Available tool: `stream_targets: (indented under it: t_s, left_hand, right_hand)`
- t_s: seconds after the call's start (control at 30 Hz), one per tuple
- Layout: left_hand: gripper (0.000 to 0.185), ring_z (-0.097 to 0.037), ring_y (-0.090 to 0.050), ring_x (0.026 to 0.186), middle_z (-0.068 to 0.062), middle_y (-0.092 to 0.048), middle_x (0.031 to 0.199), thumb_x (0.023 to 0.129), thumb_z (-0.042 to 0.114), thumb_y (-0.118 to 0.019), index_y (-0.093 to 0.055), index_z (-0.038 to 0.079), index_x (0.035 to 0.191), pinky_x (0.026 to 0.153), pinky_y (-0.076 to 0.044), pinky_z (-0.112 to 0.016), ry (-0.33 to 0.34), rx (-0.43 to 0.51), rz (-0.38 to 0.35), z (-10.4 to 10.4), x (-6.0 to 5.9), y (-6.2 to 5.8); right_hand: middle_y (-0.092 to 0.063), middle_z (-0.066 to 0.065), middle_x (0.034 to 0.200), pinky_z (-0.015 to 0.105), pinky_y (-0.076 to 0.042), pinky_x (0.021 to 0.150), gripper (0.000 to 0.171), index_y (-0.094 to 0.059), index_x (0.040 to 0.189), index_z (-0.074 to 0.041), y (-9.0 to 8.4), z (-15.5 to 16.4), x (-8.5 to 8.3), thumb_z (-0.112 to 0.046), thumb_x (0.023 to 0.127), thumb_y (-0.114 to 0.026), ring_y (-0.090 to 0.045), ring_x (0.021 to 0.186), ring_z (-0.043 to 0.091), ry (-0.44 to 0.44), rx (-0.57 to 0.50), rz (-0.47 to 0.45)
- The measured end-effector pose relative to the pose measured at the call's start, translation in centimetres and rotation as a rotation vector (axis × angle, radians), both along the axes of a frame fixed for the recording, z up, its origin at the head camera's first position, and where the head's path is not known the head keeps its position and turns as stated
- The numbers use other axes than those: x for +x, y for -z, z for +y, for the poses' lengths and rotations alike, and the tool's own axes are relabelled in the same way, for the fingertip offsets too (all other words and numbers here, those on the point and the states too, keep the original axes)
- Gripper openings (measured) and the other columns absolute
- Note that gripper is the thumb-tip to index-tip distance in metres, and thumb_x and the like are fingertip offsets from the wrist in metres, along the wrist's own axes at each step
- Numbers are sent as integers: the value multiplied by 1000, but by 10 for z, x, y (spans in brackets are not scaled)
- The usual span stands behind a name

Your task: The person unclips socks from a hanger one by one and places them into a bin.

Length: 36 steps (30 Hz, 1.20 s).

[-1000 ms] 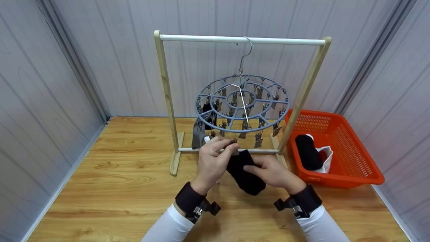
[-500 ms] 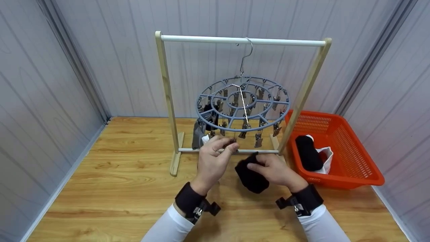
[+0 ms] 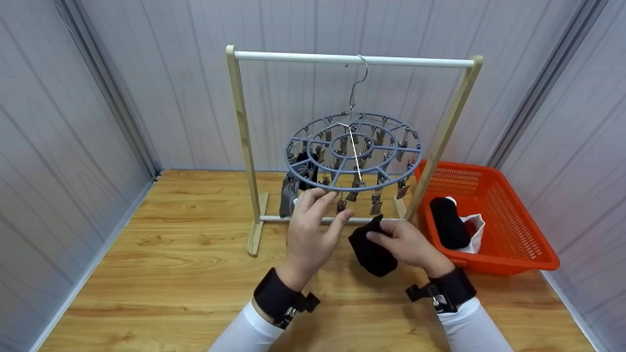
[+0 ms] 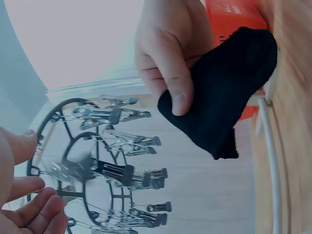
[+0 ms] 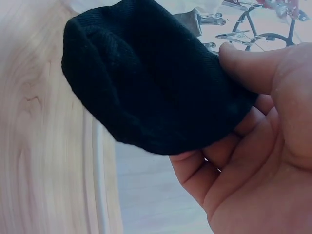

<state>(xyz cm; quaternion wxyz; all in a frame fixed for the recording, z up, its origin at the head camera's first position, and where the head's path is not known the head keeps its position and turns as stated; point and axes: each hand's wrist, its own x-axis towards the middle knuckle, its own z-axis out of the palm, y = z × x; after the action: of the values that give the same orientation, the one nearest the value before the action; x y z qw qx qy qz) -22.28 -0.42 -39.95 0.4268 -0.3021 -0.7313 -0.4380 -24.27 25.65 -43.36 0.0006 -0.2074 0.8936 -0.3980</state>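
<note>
My right hand [image 3: 384, 238] pinches a bunched black sock [image 3: 372, 254] just above the wooden table, in front of the rack's lower bar. The right wrist view shows that sock [image 5: 146, 83] held between thumb and fingers [image 5: 253, 73]. My left hand [image 3: 331, 208] is raised with thumb and index finger spread, under the front edge of a round grey clip hanger [image 3: 353, 151]. A metal clip [image 3: 341, 205] hangs between those two fingers; whether they touch it is unclear. In the left wrist view the left fingers [image 4: 29, 209] hold nothing, beside the hanger [image 4: 97, 170].
The hanger hangs by a hook from a wooden rack [image 3: 239, 146] with a white top bar. A grey sock [image 3: 288, 198] and a dark sock [image 3: 304, 168] are clipped at its left. An orange basket [image 3: 508, 254] at the right holds a black sock [image 3: 447, 222] and a white cloth [image 3: 477, 230]. Grey walls stand on three sides.
My left hand let go of the black sock and of its pinch at the clip, and its fingers have spread upward. My right hand drew the sock right and up, bunched.
</note>
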Motion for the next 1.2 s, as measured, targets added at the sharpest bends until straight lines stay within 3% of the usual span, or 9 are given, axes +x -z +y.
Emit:
stream_targets:
  t_s: [0.2,0.4,0.6,0.73,1.0,1.2]
  left_hand:
    - [19,-27,-59,101,-10,-63,107,99,16,-86,-78,2,109,91,-51,-41,-24,55,99,-3,0,-7]
    - [32,-32,-60,119,-16,-65,126,100,16,-81,-74,-1,126,104,-51,-44,-100,63,141,-9,-6,-10]
    - [52,-42,-52,149,-22,-59,155,106,25,-74,-65,-2,150,126,-42,-55,-206,-66,108,-22,-15,-8]
    - [56,-45,-44,157,-22,-54,163,108,28,-70,-60,-1,156,130,-34,-62,-230,-130,49,-30,-20,-8]
    - [56,-44,-41,160,-24,-53,164,111,33,-67,-61,-3,154,132,-31,-61,-260,-188,-14,-37,-22,-7]
    - [53,-45,-46,155,-26,-59,156,110,33,-69,-65,-4,149,132,-31,-60,-279,-203,-16,-36,-22,-7]
  right_hand:
    - [-65,-4,81,28,-51,66,30,-72,88,-14,-2,5,1,-34,110,-72,-63,72,16,1,-13,-14]
    - [-62,-5,79,27,-51,64,30,-69,86,-14,-3,10,2,-32,110,-73,-62,70,15,20,-27,2]
    - [-44,-7,71,25,-42,60,41,-55,76,-15,-8,17,3,-30,109,-74,-52,65,14,57,-27,30]
    - [-47,-4,74,26,-43,63,40,-57,77,-14,-14,24,4,-32,109,-75,-54,69,16,81,-30,44]
    - [-49,-3,73,28,-44,62,40,-59,77,-14,-23,40,3,-33,110,-74,-54,69,19,160,6,103]
    - [-64,1,81,29,-50,69,34,-69,86,-13,-27,53,2,-35,111,-72,-60,76,21,196,0,118]
